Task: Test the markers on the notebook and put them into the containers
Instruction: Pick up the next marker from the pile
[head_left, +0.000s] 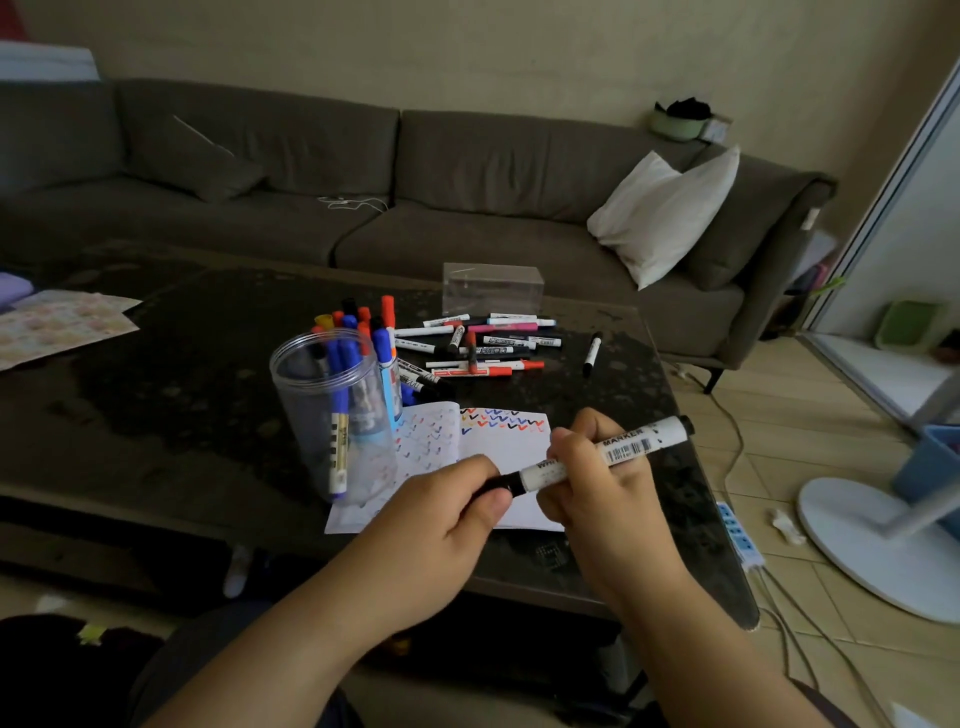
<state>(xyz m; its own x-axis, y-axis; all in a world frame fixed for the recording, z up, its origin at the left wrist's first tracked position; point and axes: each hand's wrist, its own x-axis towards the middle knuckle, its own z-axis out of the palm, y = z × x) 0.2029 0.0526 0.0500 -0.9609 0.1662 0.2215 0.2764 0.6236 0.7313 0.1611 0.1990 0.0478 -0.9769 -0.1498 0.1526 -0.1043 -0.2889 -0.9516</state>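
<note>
Both hands are over the near edge of the notebook (498, 441): the right hand (597, 483) grips the white barrel of a black marker (613, 449) while the left hand (441, 504) pinches its black cap. It looks light, stiff and smooth, best held mid-barrel. To the left, a clear round jar (332, 410) holds mostly blue markers; the far clear box (492, 288) looks empty, loose markers (478, 345) lying before it on the tabletop (182, 364).

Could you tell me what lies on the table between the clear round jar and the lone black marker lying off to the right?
In the head view, between the jar and the lone black marker lies a loose pile of markers, white-bodied with black, red and pink caps.
</note>
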